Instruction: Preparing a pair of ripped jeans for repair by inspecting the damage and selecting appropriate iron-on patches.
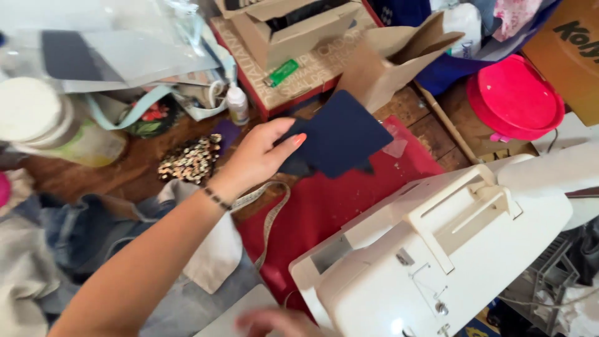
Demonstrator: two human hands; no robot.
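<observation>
Head view: left hand (259,156) reaches out over the wooden surface (125,175), thumb and fingers clamped on a dark blue fabric piece (340,134). The piece is held up, tilted, above red cloth (324,206) that lies on the surface. A measuring tape (268,212) runs under the wrist. A pile of small beads (190,159) sits just left of the hand, with a small white bottle (237,103) behind it. A white sewing machine (437,249) stands at lower right. Right hand (274,321) is blurred at the bottom edge, beside the machine base; cannot tell whether its fingers are apart or together. Pink lid (515,93) at upper right, well apart.
</observation>
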